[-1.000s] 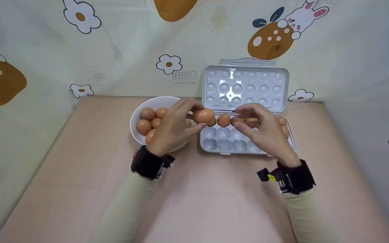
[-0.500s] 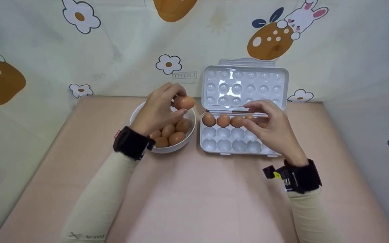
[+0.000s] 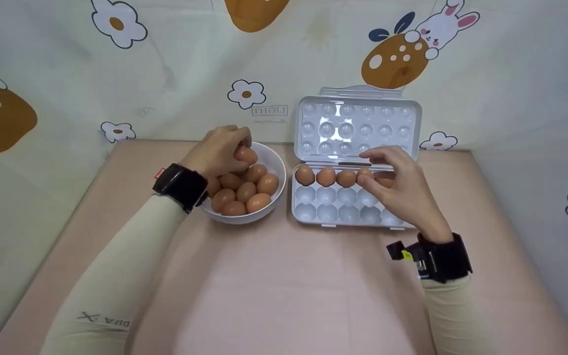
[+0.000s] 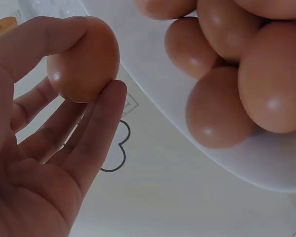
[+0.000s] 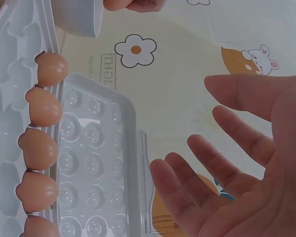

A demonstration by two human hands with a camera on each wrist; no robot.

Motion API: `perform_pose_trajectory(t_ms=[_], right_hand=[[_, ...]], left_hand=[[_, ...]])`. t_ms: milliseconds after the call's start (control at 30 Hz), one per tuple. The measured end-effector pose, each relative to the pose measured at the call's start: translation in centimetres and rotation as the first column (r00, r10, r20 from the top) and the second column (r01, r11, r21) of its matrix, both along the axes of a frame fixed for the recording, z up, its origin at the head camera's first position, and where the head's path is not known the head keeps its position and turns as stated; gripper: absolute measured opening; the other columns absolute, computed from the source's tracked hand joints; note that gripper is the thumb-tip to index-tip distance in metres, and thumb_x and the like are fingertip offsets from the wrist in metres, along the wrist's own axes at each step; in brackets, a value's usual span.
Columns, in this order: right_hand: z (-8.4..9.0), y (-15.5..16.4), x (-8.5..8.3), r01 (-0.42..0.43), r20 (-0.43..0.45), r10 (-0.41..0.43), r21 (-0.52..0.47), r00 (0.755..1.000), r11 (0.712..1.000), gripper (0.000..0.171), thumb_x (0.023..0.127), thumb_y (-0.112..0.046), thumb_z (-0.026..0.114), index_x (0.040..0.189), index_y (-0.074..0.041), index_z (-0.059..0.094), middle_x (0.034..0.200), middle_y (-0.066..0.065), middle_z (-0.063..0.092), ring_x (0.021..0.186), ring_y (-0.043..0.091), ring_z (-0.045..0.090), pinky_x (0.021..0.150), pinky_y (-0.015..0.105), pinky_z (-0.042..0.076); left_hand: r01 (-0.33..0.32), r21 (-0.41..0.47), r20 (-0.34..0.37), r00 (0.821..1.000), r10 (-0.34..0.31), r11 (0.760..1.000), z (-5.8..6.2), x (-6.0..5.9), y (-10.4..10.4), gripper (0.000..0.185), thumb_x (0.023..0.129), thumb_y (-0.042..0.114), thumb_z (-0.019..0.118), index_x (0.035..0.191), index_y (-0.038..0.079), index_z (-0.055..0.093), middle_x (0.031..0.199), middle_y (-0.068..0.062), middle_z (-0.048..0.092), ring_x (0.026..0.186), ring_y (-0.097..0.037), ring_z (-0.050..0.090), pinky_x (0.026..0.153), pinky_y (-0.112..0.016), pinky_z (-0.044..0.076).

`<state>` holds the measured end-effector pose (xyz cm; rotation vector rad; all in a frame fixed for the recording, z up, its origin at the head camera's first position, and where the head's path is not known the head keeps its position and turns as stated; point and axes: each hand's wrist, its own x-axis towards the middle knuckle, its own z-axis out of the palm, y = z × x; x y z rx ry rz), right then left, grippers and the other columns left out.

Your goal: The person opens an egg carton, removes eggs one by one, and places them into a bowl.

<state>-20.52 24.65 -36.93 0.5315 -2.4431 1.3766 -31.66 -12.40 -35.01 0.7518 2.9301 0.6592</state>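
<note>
Near the bowl rim (image 4: 153,89), left fingers (image 4: 103,123) around an egg (image 4: 89,61), right fingers (image 5: 176,191) spread free above the carton (image 3: 327,197)

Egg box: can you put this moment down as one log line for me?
left hand: holds egg over bowl | right hand: empty, at box | lid: open | row by lid: eggs

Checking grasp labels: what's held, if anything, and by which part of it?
The left grip holds an egg by its opposite sides; the right grip holds nothing.
</note>
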Motion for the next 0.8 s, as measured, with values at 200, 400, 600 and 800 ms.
perform_pose_trajectory(t_ms=[200,400,600,800], right_hand=[[0.0,0.2,0.1,0.031,-0.01,-0.03,0.039,0.999,0.999,0.042,0.093,-0.008,0.083,0.131,-0.003,0.067,0.129,0.013,0.062,0.122,0.027,0.062,0.089,0.018,0.058],[0.1,0.2,0.1,0.042,-0.007,-0.042,0.054,0.999,0.998,0.042,0.093,-0.015,0.083,0.131,-0.005,0.068,0.129,0.012,0.062,0.123,0.027,0.061,0.088,0.017,0.058],[0.2,0.2,0.1,0.045,-0.017,-0.044,0.064,0.999,0.997,0.041,0.093,-0.015,0.083,0.13,-0.005,0.068,0.128,0.011,0.062,0.122,0.027,0.061,0.087,0.017,0.058],[0.2,0.3,0.1,0.049,-0.021,-0.048,0.056,0.999,0.997,0.04,0.093,-0.016,0.083,0.129,-0.005,0.069,0.127,0.011,0.062,0.122,0.028,0.062,0.087,0.017,0.058]], left_hand=[[0.001,-0.104,0.051,0.999,0.005,0.995,-0.7,-0.8,-0.3,0.03,0.09,0.006,0.079,0.117,0.007,0.067,0.109,-0.012,0.065,0.102,-0.031,0.058,0.088,-0.042,0.053],[-0.011,-0.149,0.109,0.994,0.027,0.989,-1.2,-0.6,-0.4,0.031,0.091,0.003,0.076,0.12,0.005,0.068,0.11,-0.013,0.065,0.101,-0.031,0.058,0.089,-0.042,0.054],[-0.005,-0.181,0.12,0.992,0.027,0.983,-1.2,-0.5,0.0,0.028,0.092,0.002,0.075,0.119,0.006,0.07,0.107,-0.012,0.065,0.101,-0.031,0.058,0.088,-0.042,0.053],[0.01,-0.193,0.116,0.993,0.013,0.981,-1.1,-0.2,0.3,0.022,0.093,0.0,0.074,0.114,0.006,0.071,0.102,-0.012,0.067,0.098,-0.03,0.06,0.087,-0.041,0.052]])
